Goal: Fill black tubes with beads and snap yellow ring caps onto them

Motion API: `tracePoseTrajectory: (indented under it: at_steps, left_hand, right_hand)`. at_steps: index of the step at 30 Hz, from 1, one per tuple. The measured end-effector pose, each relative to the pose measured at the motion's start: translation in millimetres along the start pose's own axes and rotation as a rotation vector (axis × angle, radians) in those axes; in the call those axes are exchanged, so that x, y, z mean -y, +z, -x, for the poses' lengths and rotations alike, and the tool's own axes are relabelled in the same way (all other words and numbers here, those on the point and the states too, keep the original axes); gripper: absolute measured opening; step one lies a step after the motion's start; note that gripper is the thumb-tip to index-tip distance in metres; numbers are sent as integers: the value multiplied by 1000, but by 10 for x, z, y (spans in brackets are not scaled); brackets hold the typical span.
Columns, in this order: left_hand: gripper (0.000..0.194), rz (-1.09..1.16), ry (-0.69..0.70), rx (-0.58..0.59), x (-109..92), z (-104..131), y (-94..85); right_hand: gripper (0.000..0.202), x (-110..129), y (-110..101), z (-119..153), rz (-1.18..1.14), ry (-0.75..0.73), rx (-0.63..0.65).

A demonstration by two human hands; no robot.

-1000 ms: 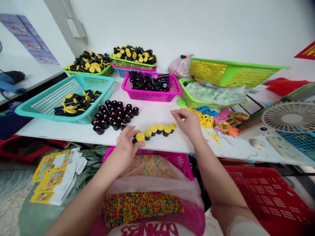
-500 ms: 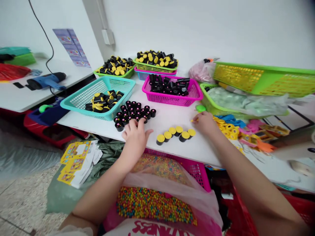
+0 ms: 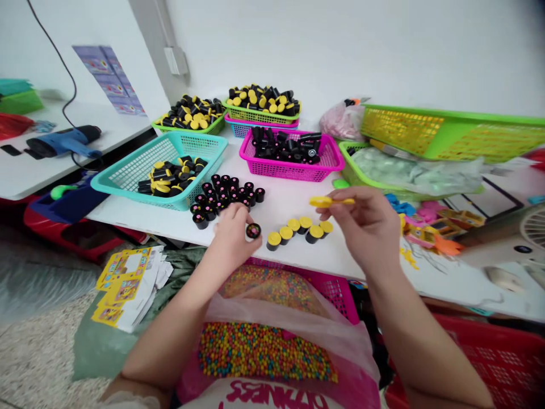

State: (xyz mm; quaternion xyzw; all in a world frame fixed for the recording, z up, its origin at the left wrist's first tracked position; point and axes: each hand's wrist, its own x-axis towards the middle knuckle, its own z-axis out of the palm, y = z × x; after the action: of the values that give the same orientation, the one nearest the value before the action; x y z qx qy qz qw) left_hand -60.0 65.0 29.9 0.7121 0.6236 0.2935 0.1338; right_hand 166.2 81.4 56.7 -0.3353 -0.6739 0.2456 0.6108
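Observation:
My left hand (image 3: pixel 234 236) grips a small black cup (image 3: pixel 253 230), tilted so that its open mouth with colored bits inside faces me. Just behind that hand stands a cluster of similar black cups (image 3: pixel 223 192) on the white table (image 3: pixel 289 199). My right hand (image 3: pixel 361 221) pinches a yellow cap (image 3: pixel 321 201), raised above the table top and seen nearly edge-on. Between my hands stands a crooked row of several yellow-capped black cups (image 3: pixel 293 226). In my lap lies a clear bag of colored beads (image 3: pixel 264 355).
A turquoise basket (image 3: pixel 113 179) holds capped cups; a magenta basket (image 3: pixel 293 172) holds black pieces. Two piled baskets (image 3: pixel 193 116) stand behind. Green baskets (image 3: pixel 447 133), a plastic bag (image 3: pixel 417 170) and a fan (image 3: pixel 502 233) occupy the right. A blue heat gun (image 3: pixel 68 141) lies left.
My left hand has lifted a black cup from the cluster and moved slightly right. My right hand has come up from the table with a yellow cap between its fingers.

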Motion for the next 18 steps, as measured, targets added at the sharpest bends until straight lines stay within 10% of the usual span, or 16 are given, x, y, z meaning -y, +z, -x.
tracePoseTrajectory:
  at_steps: [7,13,18]
  left_hand:
    - [41,1091,116,541,-206,402,-188]
    - [28,1225,257,493,-175,552,-52]
    - [31,1365,96,604,-225,624,-16]
  right_hand:
    - [35,283,289,556,21,-427,204]
    - [43,276,197,691,131,-494,217]
    - [39,255,225,699,196,-539,221]
